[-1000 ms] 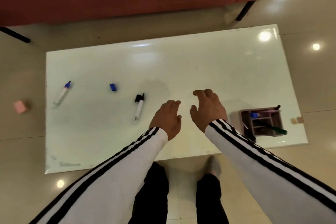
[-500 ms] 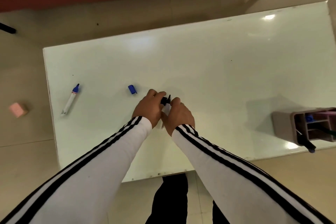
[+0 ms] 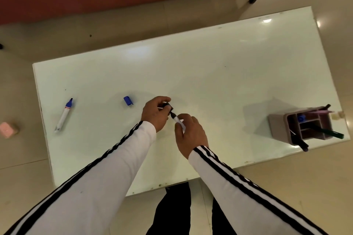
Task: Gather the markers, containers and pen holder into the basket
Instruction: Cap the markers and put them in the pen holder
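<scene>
Black marker now uncapped, right hand gripping barrel, left hand pinching cap, hands drawn apart.

No legible text; blue marker label too small to read.

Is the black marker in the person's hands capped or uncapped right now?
Uncapped. The left hand pinches the black cap, while the black marker in the right hand shows its dark tip bare.
</scene>
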